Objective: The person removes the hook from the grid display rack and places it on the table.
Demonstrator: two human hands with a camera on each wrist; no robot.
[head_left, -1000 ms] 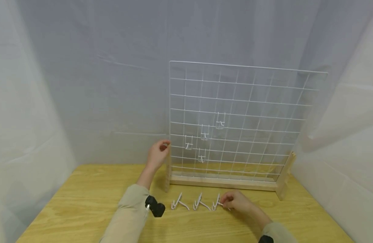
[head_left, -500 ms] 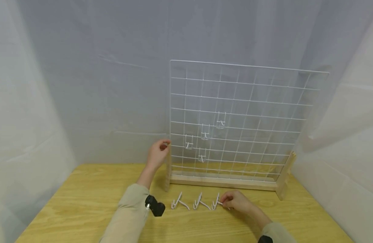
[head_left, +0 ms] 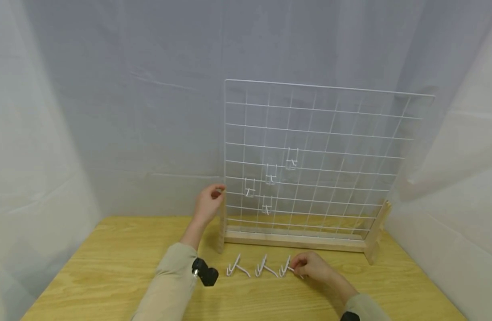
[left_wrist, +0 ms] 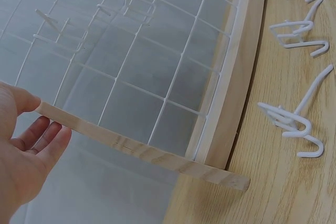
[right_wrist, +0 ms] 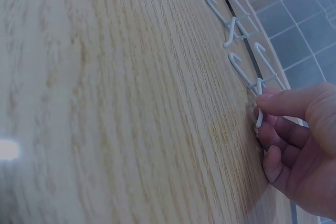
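A white wire grid panel [head_left: 310,129] stands upright in a wooden base [head_left: 294,240] on a wooden table [head_left: 109,267]. Several white hooks hang on it, one of them [head_left: 270,176] near the middle. My left hand [head_left: 217,192] grips the top of the grid's left wooden post [head_left: 220,232]; in the left wrist view the thumb lies on the post [left_wrist: 136,150] and the fingers [left_wrist: 50,135] curl beneath it. Three more hooks lie in a row before the base. My right hand [head_left: 297,266] pinches the rightmost hook [head_left: 286,266], which rests on the table [right_wrist: 242,71] with the hand [right_wrist: 262,116] at its end.
Two loose hooks [head_left: 235,267] [head_left: 264,267] lie left of the pinched one, seen too in the left wrist view as hooks [left_wrist: 294,124] [left_wrist: 299,27]. A black wrist camera [head_left: 205,273] sits on my left sleeve. White sheeting hangs behind and at both sides.
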